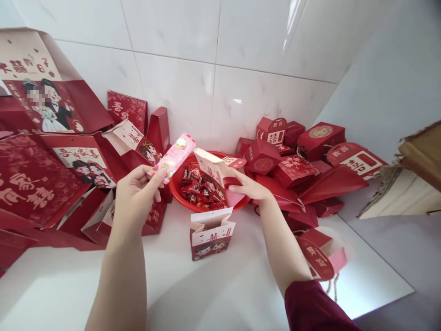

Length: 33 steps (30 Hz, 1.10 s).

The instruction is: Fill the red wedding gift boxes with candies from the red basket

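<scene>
My left hand [139, 188] pinches a long pink packet [177, 154] with a flowered print, raised at the left rim of a red plastic basin [177, 195]. Red-wrapped candies [200, 184] fill the basin. Over its right side, my right hand [250, 186] has its fingers closed on a red and cream paper gift bag [212, 168], which is tilted. Just in front of the basin a small open-topped gift bag [212, 239] with a printed couple stands upright on the white table [179, 294].
Several red gift bags [37, 184] crowd the left side. Red gift boxes [263, 156] are heaped on the right, with a handled box [319, 255] nearer me. A tiled wall [175, 82] stands behind the basin. Torn cardboard [413, 174] juts in at the right.
</scene>
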Each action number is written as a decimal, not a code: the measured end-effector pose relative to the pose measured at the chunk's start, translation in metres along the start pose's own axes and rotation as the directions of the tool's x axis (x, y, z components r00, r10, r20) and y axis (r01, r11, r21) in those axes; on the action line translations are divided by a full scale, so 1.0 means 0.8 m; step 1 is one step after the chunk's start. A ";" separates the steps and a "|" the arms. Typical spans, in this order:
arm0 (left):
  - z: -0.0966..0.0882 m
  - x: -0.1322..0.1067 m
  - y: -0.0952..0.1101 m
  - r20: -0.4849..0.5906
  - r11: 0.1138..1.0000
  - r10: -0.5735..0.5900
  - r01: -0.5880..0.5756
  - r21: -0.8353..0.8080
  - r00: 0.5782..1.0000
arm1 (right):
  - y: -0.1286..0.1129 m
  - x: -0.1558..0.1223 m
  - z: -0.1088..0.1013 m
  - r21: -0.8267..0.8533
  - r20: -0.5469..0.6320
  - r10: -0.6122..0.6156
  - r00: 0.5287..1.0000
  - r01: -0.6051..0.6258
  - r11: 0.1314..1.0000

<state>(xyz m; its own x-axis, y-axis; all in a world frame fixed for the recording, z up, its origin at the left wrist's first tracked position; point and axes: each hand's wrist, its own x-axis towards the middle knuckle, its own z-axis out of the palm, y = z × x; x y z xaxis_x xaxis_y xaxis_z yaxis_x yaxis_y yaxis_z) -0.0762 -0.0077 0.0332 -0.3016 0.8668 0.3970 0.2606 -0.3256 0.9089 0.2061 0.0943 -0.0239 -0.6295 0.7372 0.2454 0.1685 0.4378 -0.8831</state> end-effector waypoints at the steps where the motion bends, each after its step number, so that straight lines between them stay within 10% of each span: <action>1: 0.004 0.002 -0.005 0.003 0.999 0.000 0.000 0.045 1.000 | 0.000 -0.007 -0.002 0.044 -0.041 0.006 0.999 -0.004 0.999; 9: 0.035 0.015 -0.054 -0.015 0.920 0.043 -0.033 0.391 0.999 | -0.020 -0.041 0.009 0.339 -0.373 0.087 0.924 0.049 0.940; 13: 0.046 0.020 -0.070 0.068 0.784 0.029 -0.065 0.618 0.997 | -0.077 -0.077 0.009 -0.120 -0.633 -0.037 0.774 -0.050 0.992; 17: 0.055 0.023 -0.083 0.136 0.691 -0.043 -0.069 0.720 0.990 | -0.117 -0.146 0.008 -0.535 -0.768 -0.223 0.600 -0.411 0.738; 22: 0.069 0.030 -0.074 0.109 0.627 0.144 -0.176 0.759 0.984 | -0.108 -0.209 -0.006 -0.399 -0.893 -0.072 0.445 -0.708 0.583; 28: 0.125 0.065 -0.050 0.485 0.746 0.021 -0.336 0.574 0.874 | -0.076 -0.196 -0.086 -0.299 -0.953 -0.214 0.216 -0.792 0.532; 30: 0.150 0.075 -0.049 0.588 0.733 -0.156 -0.305 0.607 0.794 | -0.051 -0.181 -0.116 -0.328 -0.939 -0.259 0.227 -0.820 0.469; 33: 0.184 0.083 -0.055 0.669 0.702 -0.365 -0.281 0.655 0.647 | -0.007 -0.162 -0.148 -0.381 -0.908 0.035 0.417 -0.860 0.338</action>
<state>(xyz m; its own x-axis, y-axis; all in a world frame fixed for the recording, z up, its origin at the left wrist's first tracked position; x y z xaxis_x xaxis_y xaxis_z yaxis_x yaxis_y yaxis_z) 0.0275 0.1198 0.0012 0.3235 0.9326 -0.1602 0.8680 -0.2251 0.4425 0.3766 0.0570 -0.0037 0.4328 0.7901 0.4341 0.8878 -0.2899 -0.3576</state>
